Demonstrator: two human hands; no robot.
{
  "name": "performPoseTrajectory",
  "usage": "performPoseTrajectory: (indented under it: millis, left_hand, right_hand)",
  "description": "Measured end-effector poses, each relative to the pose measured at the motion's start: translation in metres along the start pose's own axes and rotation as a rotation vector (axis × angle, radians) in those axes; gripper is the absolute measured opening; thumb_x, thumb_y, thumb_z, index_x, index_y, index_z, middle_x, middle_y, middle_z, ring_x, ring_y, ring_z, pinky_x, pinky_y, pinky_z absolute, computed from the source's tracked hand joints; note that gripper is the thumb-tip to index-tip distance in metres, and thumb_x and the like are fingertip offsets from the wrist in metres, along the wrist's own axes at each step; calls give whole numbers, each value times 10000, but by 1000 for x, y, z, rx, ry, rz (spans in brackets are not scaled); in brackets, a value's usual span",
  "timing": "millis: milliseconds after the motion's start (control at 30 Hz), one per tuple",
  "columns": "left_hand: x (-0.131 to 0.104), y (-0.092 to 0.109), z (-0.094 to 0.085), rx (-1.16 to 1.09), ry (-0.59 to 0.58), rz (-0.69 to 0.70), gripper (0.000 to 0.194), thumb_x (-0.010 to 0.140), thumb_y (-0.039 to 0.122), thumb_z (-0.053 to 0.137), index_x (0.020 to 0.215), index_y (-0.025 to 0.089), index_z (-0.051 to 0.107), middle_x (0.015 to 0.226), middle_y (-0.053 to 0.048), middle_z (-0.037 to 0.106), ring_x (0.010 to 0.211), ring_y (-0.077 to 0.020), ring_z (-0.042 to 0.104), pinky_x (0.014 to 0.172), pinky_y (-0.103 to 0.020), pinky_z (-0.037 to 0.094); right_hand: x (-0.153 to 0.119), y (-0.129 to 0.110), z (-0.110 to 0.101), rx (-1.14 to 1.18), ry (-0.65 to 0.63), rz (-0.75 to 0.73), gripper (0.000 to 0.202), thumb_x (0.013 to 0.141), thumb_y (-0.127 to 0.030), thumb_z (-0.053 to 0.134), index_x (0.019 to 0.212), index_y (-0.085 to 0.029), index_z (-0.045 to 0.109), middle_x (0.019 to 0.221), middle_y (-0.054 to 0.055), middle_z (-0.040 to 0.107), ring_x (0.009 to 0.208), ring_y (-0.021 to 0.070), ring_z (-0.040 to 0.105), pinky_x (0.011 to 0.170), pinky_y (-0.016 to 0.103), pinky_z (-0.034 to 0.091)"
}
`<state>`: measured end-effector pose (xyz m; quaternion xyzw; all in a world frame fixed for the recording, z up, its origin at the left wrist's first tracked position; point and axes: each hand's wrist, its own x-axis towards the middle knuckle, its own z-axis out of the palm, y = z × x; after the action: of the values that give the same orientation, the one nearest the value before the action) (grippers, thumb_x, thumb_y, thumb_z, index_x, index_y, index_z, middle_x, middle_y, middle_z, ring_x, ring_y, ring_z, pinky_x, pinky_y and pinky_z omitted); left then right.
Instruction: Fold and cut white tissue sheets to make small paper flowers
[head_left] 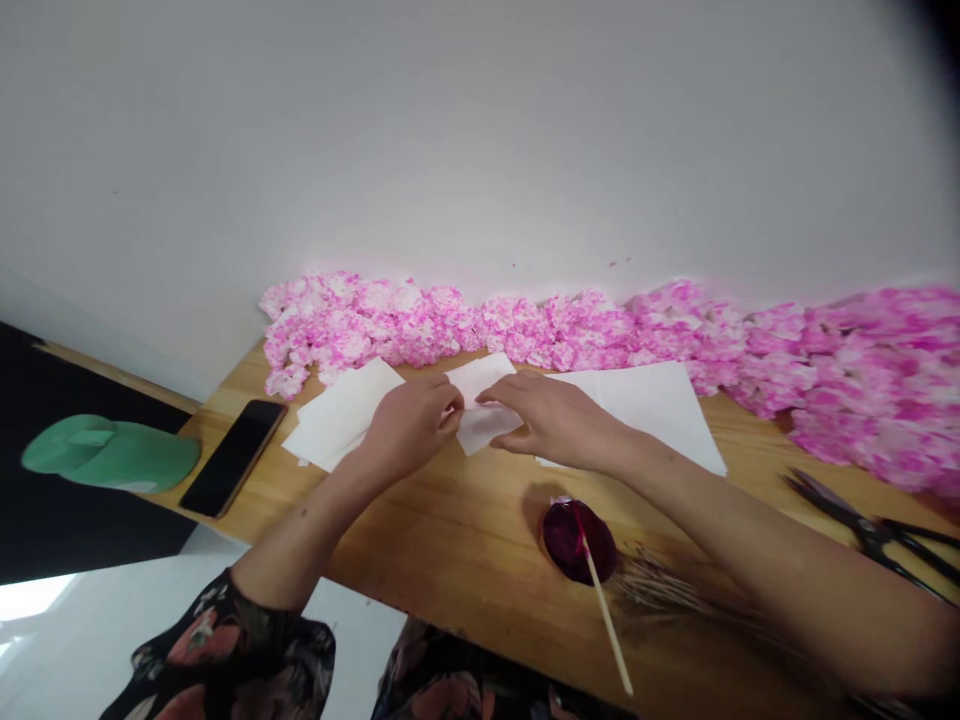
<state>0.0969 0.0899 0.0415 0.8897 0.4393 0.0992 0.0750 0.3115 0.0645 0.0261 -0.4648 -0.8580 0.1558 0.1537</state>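
A small sheet of white paper (480,437), with a crease or fold across its middle, lies between my two hands over the wooden table. My left hand (412,425) pinches its left edge between thumb and curled fingers. From the other side my right hand (544,415) grips it, fingertips at the crease and thumb lower, by the right edge. Loose white sheets (349,410) are partly under my left hand, and larger white paper (645,400) extends beyond my right wrist.
Pink-and-white paper flowers (555,325) line the wall. Nearer stands a bowl of dark magenta liquid (566,550) with a wooden stick (607,620), beside thin dry stems (660,580). Scissors (862,525) lie right; a phone (232,458) and a green bottle (120,452) are left.
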Motion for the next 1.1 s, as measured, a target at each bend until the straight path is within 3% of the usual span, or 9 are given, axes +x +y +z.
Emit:
performPoseTrajectory:
  millis: [133,200,267,433,567,667,800,933,1100]
  left_hand:
    - [9,8,-12,-4,268,57,110,870,198,559,916,172,656,892,-50,659,770,-164,586,624,-274,383]
    - [9,13,-12,-74,472,54,129,886,219,563,978,172,640,893,-48,648,766,-150,579,639,-266,406]
    - [7,20,-8,-195,555,62,92,896,231,569,930,176,636,798,-19,630,681,-121,553,617,-248,407]
    - [8,34,18,-344,383,146,77,886,254,617,865,182,634,777,-13,655,687,-121,580,620,-245,429]
    - [18,37,32,-423,450,89,146,854,322,668,903,190,632,834,-30,683,752,-147,614,655,-265,472]
    - [22,38,33,-478,473,32,174,822,331,696,913,191,647,857,-39,703,762,-155,629,671,-274,494]
    - [23,41,26,-541,381,-12,82,853,252,614,876,191,662,843,-33,721,748,-148,642,676,-267,496]
    - [26,42,23,-531,341,-41,111,859,227,570,831,190,671,807,-25,723,724,-147,642,664,-265,481]
    - [30,40,24,-736,288,-71,170,866,275,580,935,185,706,896,-42,737,756,-144,653,691,-261,503]
  right_hand:
    - [1,1,-4,131,185,238,105,869,-216,539,864,-202,643,791,18,657,740,170,574,616,286,344]
    - [0,4,-8,354,252,377,151,865,-267,558,733,-194,577,652,-18,573,614,131,514,584,277,335]
    - [-3,7,-12,602,279,468,227,835,-312,603,660,-196,515,588,-43,506,549,106,470,565,270,346]
    - [-8,2,-17,1009,318,493,263,781,-378,683,652,-191,551,629,-39,524,575,93,503,592,261,433]
    - [-11,-8,-18,1125,307,403,349,852,-495,599,722,-177,655,767,43,651,740,144,603,715,302,516]
    - [-14,-13,-19,1143,313,377,365,885,-481,551,752,-169,686,844,79,698,820,172,644,780,334,544]
    - [-17,-11,-17,1030,308,385,187,840,-312,592,827,-185,728,846,53,720,841,169,670,790,333,564]
    - [-18,-7,-14,978,321,384,197,800,-217,590,914,-201,750,836,27,724,818,157,676,799,341,576]
    - [-17,-7,-13,1034,355,380,143,788,-230,638,898,-194,722,812,10,701,785,139,659,788,326,573]
